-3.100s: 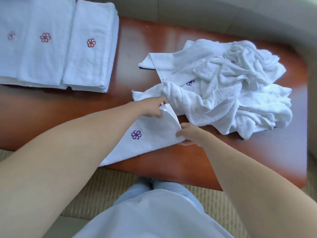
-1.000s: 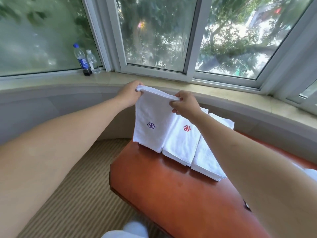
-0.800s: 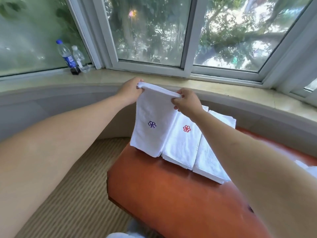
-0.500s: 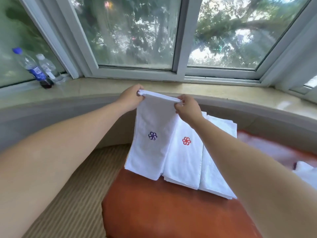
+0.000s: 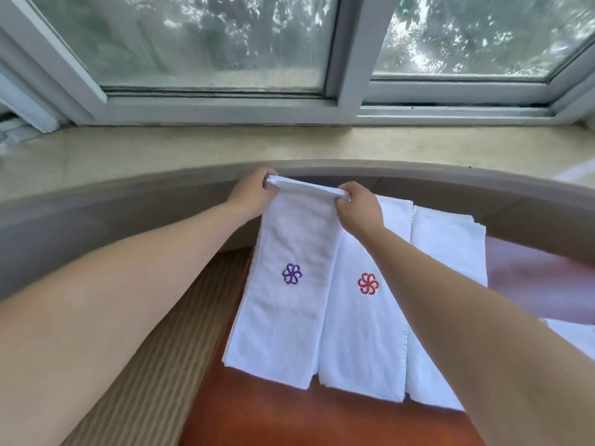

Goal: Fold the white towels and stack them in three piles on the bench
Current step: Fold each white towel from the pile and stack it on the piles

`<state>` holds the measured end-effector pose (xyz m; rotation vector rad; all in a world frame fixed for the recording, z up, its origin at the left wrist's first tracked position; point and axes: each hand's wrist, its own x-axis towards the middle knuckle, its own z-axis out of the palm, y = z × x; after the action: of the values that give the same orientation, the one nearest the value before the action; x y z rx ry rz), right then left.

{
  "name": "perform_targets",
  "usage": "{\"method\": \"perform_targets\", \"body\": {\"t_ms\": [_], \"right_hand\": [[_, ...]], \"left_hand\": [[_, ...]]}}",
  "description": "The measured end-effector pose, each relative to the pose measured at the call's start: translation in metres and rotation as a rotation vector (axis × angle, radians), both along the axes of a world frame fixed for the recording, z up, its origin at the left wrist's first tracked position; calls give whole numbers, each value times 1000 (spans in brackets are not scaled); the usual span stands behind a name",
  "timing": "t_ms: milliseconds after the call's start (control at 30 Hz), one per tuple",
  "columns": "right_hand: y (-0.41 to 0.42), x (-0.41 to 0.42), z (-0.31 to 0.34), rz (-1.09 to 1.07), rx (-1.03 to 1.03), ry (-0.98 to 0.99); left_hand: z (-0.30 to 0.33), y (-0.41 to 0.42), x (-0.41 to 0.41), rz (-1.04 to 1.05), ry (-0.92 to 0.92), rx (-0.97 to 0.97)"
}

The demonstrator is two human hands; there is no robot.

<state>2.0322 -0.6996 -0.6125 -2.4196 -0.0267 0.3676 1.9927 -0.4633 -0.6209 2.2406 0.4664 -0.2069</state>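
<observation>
Head camera is showing both hands gripping the far edge of a folded white towel (image 5: 283, 284) bearing a purple flower mark. The left hand (image 5: 252, 196) is curling its fingers around the far left corner, and the right hand (image 5: 357, 209) is pinching the far right corner; the fingertips are tucking under the cloth, out of sight. This towel is lying on the leftmost pile at the left end of the red-brown desk (image 5: 289, 416). Three piles are sitting side by side: the middle pile (image 5: 363, 333) is showing a red flower, while the right forearm is covering part of the right pile (image 5: 447, 249). More white cloth (image 5: 571, 333) is peeking in at the right edge, cut off.
</observation>
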Motion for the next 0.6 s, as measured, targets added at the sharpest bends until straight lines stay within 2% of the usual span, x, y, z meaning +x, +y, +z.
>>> {"method": "perform_targets", "body": {"t_ms": [200,433,533,600], "right_hand": [[6,22,-45,-15,-26,23],[14,20,-72,-91,-40,-2],[13,5,-77,-125,61,41],[9,-16,-76,-3,157,39]], "left_hand": [[-56,0,16,104,-31,-51],[-85,-8,23,188,-86,-93],[-89,-10,17,195,-46,-81],[-87,-11,6,90,-39,-30]]}}
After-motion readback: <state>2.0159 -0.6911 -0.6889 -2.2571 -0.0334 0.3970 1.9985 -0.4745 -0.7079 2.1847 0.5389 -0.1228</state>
